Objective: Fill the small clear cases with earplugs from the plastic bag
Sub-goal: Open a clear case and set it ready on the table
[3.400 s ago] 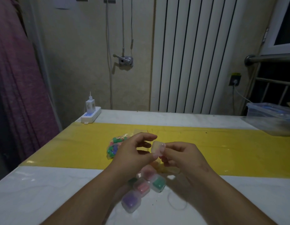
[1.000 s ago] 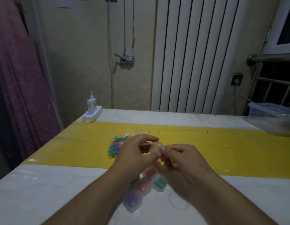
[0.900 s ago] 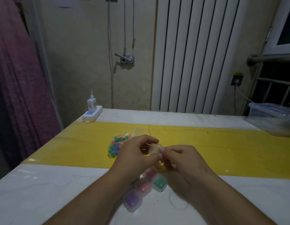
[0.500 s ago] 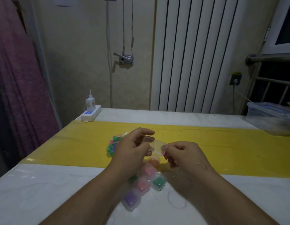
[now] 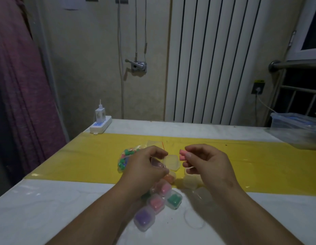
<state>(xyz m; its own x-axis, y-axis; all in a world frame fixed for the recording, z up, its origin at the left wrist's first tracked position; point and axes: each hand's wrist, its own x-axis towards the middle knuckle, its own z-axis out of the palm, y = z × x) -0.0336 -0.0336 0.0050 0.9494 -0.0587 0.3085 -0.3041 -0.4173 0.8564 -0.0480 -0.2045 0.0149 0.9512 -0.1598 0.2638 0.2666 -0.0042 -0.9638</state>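
Note:
My left hand (image 5: 146,167) holds a small clear case (image 5: 172,162) with its lid swung open, above the yellow strip. My right hand (image 5: 206,163) pinches a pink earplug (image 5: 182,155) just right of that case, a small gap apart. The plastic bag of coloured earplugs (image 5: 125,159) lies behind my left hand, partly hidden. Under my hands sit filled cases: purple (image 5: 144,218), pink (image 5: 155,203), green (image 5: 173,200), and another pink one (image 5: 164,189). Empty clear cases (image 5: 190,181) lie under my right hand.
The marble table (image 5: 47,209) has a yellow strip (image 5: 83,156) across it. A white power strip with a charger (image 5: 100,123) sits at the far left corner. A clear lidded storage box (image 5: 298,129) stands at the far right. A radiator lines the wall behind.
The case lid has come open in my left hand. My right hand has moved off to the right and now shows a pink earplug between its fingertips.

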